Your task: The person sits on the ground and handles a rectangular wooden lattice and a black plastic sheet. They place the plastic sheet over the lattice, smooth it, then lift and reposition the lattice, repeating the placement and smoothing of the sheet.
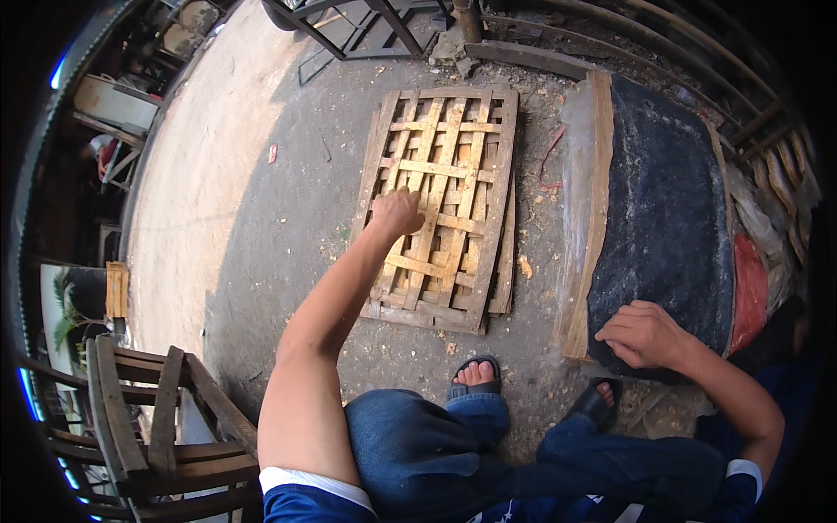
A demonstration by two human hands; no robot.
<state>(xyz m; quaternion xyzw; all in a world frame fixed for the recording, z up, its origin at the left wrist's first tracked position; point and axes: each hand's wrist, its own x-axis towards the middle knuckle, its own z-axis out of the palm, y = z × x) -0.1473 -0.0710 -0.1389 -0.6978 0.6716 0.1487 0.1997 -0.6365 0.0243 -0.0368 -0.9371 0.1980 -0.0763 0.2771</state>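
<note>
A rectangular panel of woven flat wooden strips in a wooden frame (449, 222) lies on the ground in front of me, stacked over at least one similar panel. My left hand (398, 213) is closed over the middle-left of its lattice. The fingertips are turned away, so what they grip, if anything, is hidden. To the right stands a low, long bench-like block with a dark, worn cover (663, 209) and a pale wooden edge. Above its near end my right hand (643, 335) has its fingers curled and pressed together. Anything in them is too small to make out.
Dark metal frames (366, 35) stand at the far side, beside a wooden rail (532, 59). A slatted wooden chair (161, 418) is at my near left. Red material (748, 292) lies beyond the covered block. Debris litters the grey ground (279, 218).
</note>
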